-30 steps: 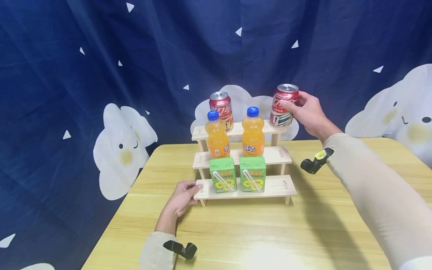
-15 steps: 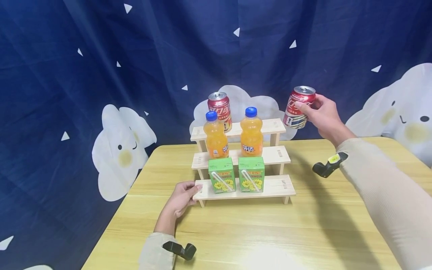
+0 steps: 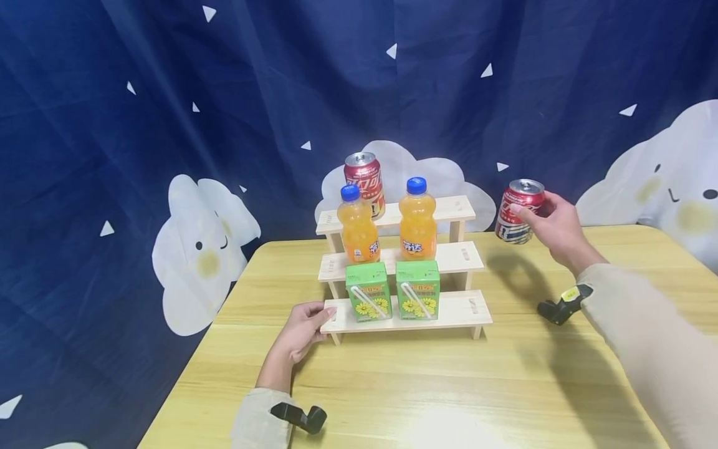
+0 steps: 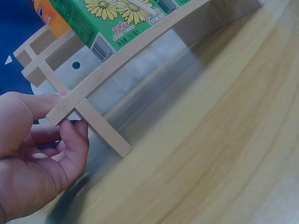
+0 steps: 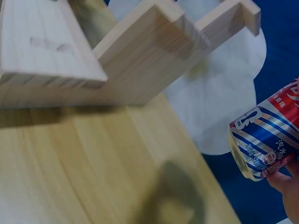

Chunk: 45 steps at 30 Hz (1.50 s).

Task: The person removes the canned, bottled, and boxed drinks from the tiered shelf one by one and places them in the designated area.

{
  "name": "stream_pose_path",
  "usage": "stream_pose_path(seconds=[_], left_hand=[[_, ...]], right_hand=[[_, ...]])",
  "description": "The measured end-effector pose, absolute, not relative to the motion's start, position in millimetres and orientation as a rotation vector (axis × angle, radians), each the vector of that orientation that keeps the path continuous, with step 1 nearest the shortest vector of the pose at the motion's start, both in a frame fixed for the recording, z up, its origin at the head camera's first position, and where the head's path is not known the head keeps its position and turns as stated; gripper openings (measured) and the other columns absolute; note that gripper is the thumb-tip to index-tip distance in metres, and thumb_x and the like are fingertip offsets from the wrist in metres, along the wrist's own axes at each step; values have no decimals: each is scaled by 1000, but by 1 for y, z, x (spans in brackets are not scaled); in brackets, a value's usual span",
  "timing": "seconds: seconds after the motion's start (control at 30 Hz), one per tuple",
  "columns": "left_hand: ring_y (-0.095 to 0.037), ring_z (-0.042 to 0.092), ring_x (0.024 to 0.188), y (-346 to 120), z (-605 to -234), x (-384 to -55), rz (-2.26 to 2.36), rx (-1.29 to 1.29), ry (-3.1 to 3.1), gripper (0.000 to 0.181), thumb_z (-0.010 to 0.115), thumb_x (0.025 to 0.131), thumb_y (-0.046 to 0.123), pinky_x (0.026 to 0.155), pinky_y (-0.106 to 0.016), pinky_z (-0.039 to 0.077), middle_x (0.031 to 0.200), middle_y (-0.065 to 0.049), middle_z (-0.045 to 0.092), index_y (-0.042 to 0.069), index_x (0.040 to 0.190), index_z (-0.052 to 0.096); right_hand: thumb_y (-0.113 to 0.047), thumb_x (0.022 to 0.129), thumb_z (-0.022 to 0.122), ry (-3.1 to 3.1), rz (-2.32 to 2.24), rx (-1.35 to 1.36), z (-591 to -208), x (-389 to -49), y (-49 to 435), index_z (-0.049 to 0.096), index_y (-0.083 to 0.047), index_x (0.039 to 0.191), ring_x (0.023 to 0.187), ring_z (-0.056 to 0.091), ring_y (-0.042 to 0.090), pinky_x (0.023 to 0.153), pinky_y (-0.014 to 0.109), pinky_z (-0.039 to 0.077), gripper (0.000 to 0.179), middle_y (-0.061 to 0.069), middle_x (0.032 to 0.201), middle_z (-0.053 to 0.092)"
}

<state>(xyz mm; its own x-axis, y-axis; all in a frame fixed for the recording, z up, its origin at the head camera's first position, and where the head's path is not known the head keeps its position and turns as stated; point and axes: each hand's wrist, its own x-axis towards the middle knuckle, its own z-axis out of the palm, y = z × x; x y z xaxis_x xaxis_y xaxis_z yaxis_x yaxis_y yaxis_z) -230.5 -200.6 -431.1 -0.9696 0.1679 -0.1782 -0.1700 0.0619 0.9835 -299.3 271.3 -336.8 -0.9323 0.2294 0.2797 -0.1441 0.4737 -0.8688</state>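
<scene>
My right hand [image 3: 563, 232] grips a red soda can [image 3: 520, 212] in the air, right of the three-tier wooden shelf [image 3: 457, 312]. In the right wrist view the same soda can [image 5: 268, 133] is at the right edge, above the table. With thumb on top and fingers beneath, my left hand [image 3: 300, 330] pinches the left end of the lowest tier; the left wrist view shows this hand [image 4: 46, 144] at the board's corner. Another red can [image 3: 364, 181] stands on the top tier's left. Two orange soda bottles [image 3: 417, 224] occupy the middle tier, and two green drink cartons [image 3: 417, 293] the lowest.
The shelf stands on a light wooden table [image 3: 392, 386]. Behind it hangs a dark blue curtain [image 3: 308, 75] with white clouds and triangles. A shadow of the right arm falls across the table's right side.
My right hand has carried the soda can off the top tier's right end, to the right and then down. My left hand stays on the shelf.
</scene>
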Motion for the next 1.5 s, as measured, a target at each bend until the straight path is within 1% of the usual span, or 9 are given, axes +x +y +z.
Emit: stream_pose_path(seconds=[0.13,0.23,0.3,0.37,0.47,0.5,0.67,0.83,1.5], left_hand=[[-12,64,74,-201,-431,-229,2009,13,2072,38,55,94,10,59,-19,52,88,-5,62,-16,122,48],[-11,64,76,-201,-431,-229,2011,29,2058,41,55,94,10,60,-19,53,89,-5,62,-16,124,46],[-11,64,76,-201,-432,-229,2016,30,2056,41,56,94,11,60,-20,53,89,-5,63,-16,123,46],[-12,64,76,-201,-432,-229,2015,26,2060,40,56,94,11,60,-20,53,90,-5,63,-15,123,47],[-13,65,77,-201,-433,-230,2014,31,2068,40,56,94,12,62,-20,54,90,-6,63,-15,122,48],[-13,65,77,-201,-433,-230,2014,33,2067,41,56,94,12,62,-21,54,91,-6,63,-15,123,47],[-14,65,77,-200,-432,-230,2017,21,2072,41,57,93,13,63,-22,54,91,-6,63,-15,122,48],[-14,64,75,-200,-432,-228,2023,-16,2065,38,57,93,12,60,-21,53,90,-7,63,-13,120,50],[-13,62,73,-199,-431,-227,2031,-22,2070,37,57,93,11,57,-20,50,89,-6,62,-13,120,51]], right_hand=[[-40,86,66,-2343,1449,-120,-355,-299,273,44,5,131,83,48,-3,68,7,41,67,-9,95,53],[-39,88,64,-2348,1426,-166,-366,-298,275,43,6,132,83,47,0,69,9,40,66,2,101,55],[-41,88,62,-2358,1415,-196,-373,-298,276,38,6,136,92,51,10,79,17,44,71,14,111,56],[-45,89,58,-2385,1412,-227,-379,-297,276,31,5,141,104,51,22,91,30,45,77,24,125,50],[-48,89,56,-2387,1446,-265,-389,-297,277,23,5,144,118,43,37,101,50,39,83,29,133,43],[-48,90,56,-2383,1463,-276,-392,-297,277,22,5,145,120,42,38,103,52,37,83,29,135,42],[-43,91,56,-2368,1454,-334,-406,-298,279,24,6,143,117,44,35,101,49,40,79,29,133,42],[-44,90,57,-2362,1459,-372,-413,-299,280,24,3,144,117,43,34,100,48,40,79,27,134,43],[-49,89,57,-2437,1455,-332,-411,-293,278,11,3,147,128,34,46,106,57,31,90,33,143,30]])
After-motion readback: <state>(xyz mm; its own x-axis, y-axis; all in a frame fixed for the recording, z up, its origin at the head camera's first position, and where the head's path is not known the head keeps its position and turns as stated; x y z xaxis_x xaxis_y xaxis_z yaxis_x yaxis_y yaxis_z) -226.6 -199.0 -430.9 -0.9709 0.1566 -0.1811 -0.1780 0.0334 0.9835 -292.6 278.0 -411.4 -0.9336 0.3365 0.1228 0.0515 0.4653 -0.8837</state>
